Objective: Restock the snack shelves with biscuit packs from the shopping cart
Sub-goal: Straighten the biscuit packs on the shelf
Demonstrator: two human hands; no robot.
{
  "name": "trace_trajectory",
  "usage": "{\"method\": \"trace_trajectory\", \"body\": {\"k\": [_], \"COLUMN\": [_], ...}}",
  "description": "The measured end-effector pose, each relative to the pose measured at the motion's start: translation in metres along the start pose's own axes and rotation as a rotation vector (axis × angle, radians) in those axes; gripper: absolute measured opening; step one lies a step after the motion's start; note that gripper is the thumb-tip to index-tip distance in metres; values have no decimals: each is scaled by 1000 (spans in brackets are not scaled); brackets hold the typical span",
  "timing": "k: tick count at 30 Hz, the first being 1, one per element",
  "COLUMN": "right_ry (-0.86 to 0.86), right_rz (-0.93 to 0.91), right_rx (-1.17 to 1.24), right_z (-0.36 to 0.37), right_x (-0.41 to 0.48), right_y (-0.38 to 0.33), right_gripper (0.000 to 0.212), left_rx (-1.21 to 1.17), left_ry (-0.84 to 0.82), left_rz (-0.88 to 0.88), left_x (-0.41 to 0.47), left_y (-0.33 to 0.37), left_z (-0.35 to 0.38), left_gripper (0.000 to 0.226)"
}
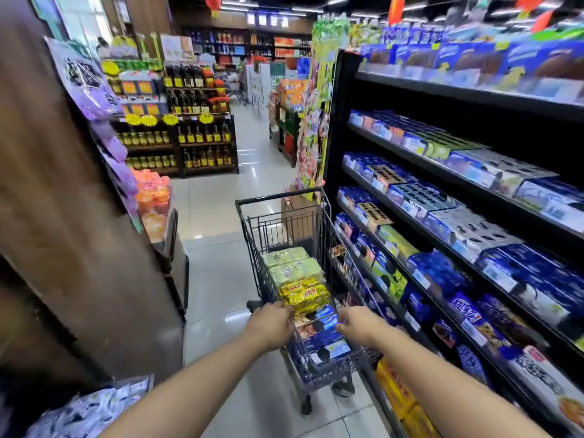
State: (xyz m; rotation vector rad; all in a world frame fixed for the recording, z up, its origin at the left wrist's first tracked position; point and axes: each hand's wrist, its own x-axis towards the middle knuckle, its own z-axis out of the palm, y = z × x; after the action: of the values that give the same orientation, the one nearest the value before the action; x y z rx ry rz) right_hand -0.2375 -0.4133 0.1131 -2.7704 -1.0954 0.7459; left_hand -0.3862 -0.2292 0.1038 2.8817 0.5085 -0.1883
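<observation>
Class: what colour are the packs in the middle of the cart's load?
Shiny yellow packs with red lettering, seen in the head view.

One view only, worn on the head, wide-angle, facing forward and down. Both forearms [189, 384] stretch up from the bottom edge; the left hand [270, 324] and right hand [357, 327] grip the shopping cart [278, 196] close below the lens. Ahead of the grip the aisle floor [215, 210] runs far off; right of it the snack shelves [395, 147] stand near.
</observation>
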Motion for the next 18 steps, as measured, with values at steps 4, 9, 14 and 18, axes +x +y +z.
{"method": "trace_trajectory", "body": {"k": [4,9,14,18], "right_ry": [-47,-113,-173,-191], "right_rz": [-4,-5,-11,-67], "right_rx": [6,-28,-15,32], "right_z": [-5,-14,-33,-50], "right_x": [57,136,216,286], "right_y": [-2,22,48,58], "right_gripper": [38,37,37,42], "left_rx": [-3,7,17,49], "left_ry": [-24,-87,-155,-139], "left_rz": [1,-15,-78,-59], "left_x": [39,110,194,264], "left_y": [-20,-43,-60,-69], "left_z": [8,20,21,18], "left_gripper": [34,35,34,39]}}
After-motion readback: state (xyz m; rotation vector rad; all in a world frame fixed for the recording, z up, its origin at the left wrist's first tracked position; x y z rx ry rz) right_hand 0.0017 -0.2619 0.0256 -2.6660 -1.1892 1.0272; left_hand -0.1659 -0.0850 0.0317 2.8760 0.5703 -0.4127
